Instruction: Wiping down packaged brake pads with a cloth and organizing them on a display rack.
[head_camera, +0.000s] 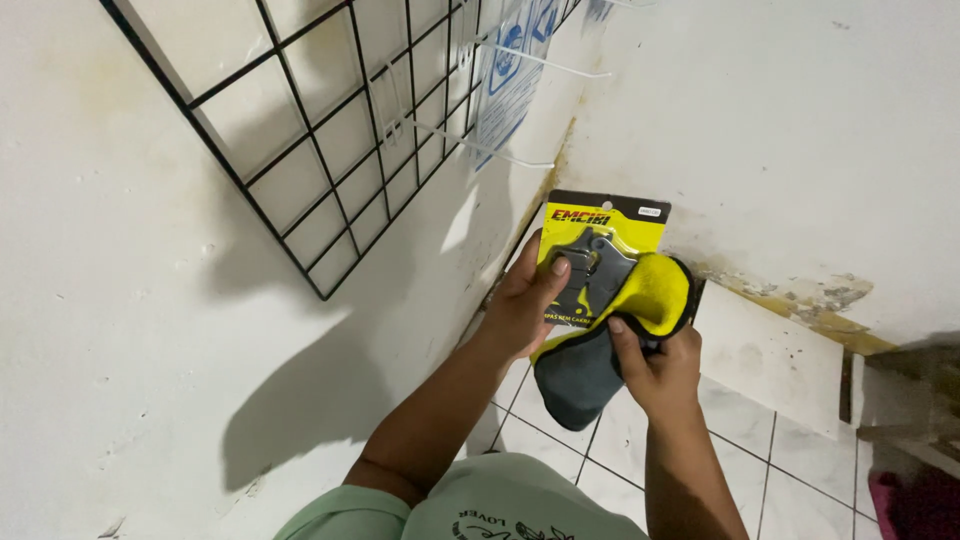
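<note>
Centre of the frame: a carded blister pack (600, 262), yellow backing with a black top strip and a grey metal part under clear plastic, held upright in front of the wall corner. Left hand (520, 305) gripping its left edge, thumb pressed flat across the front of the blister, remaining fingers hidden behind the card. Right hand (660, 368) just below and right of it, thumb and fingers pinched together on a cleaning cloth (620, 330), yellow on one face and dark grey on the other, bunched against the pack's lower right and drooping toward the floor.

Possible trouble, judged from the hold: pack gripped along one side only, so firm rubbing with the cloth likely to twist or flip it out of the thumb's hold and drop it onto the hard tiles. Loose grey tail of the cloth hanging free, liable to snag or slip from the pinch. Thin card also apt to crease under the thumb.

Upper left of the frame: a black wire grid panel (330, 130) leaning on a white wall (120, 300), with white display hooks (500, 155) poking out, all apparently bare. Right side: a second white wall with brown staining and flaked paint (800, 295) along its base. Bottom of the frame: white floor tiles (790, 470) with dark grout, and the green shirt (470, 505) of the wearer at the lower edge.
</note>
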